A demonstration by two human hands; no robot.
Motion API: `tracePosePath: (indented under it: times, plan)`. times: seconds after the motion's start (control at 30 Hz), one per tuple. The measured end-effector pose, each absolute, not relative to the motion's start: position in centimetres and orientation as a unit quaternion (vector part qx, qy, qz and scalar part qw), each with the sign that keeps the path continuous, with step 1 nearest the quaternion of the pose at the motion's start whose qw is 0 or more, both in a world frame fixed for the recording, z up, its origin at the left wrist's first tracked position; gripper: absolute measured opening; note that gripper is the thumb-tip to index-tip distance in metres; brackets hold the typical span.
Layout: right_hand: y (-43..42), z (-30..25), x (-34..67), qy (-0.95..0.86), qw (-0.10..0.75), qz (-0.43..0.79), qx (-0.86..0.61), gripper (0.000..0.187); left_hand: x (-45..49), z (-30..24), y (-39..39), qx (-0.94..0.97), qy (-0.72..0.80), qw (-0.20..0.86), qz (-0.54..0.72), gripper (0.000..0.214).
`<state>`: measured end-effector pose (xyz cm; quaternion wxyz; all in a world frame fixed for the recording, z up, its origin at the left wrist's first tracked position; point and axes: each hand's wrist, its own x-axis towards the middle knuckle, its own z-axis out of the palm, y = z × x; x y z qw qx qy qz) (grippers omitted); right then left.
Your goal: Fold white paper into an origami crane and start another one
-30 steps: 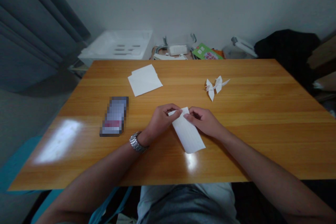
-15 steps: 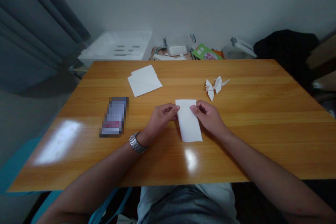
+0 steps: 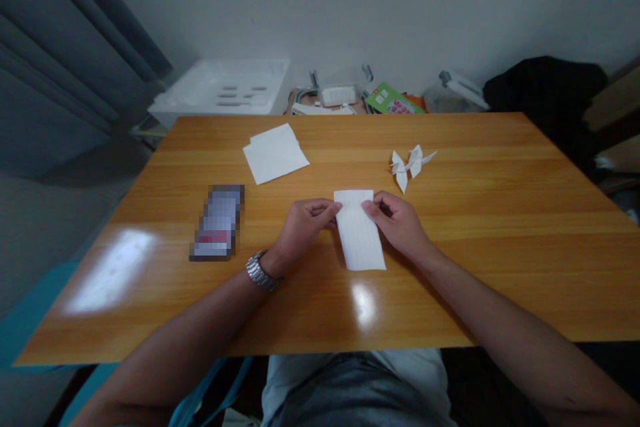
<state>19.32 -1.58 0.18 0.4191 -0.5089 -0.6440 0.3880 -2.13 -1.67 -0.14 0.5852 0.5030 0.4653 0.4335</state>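
A folded white paper strip point(image 3: 361, 233) lies upright on the wooden table point(image 3: 475, 227) in front of me. My left hand point(image 3: 303, 230), with a metal watch on its wrist, pinches the strip's left edge near the top. My right hand point(image 3: 397, 223) pinches the right edge at the same height. Both hands have curled fingers closed on the paper.
A finished white paper crane point(image 3: 409, 165) sits beyond my right hand. A small stack of white sheets point(image 3: 275, 153) lies at the back left, a phone point(image 3: 218, 221) at my left. A white tray point(image 3: 225, 87), boxes and a dark bag point(image 3: 545, 90) stand behind the table.
A second ago the strip lay tilted with its lower end to the right. It now sits straight and a little farther from me, both hands having shifted with it. Nothing has moved in the last half second.
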Motion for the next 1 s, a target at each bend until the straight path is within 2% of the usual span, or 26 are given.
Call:
tracePosePath:
  times: [0.5,0.67,1.0]
  plan:
    - [-1.51,0.57,19.41,-0.627,0.391,0.465,-0.487,0.039,-2.41,0.26,-1.43,0.531,0.499,0.514,0.453,0.034]
    - [-1.56,0.24,19.48,-0.64,0.372,0.461,-0.49,0.04,-2.38,0.39,-1.51,0.513,0.501,0.528,0.455,0.034]
    - [-1.37,0.35,19.77,-0.643,0.39,0.401,-0.524,0.044,-2.26,0.37,-1.86,0.495,0.456,0.604,0.426,0.042]
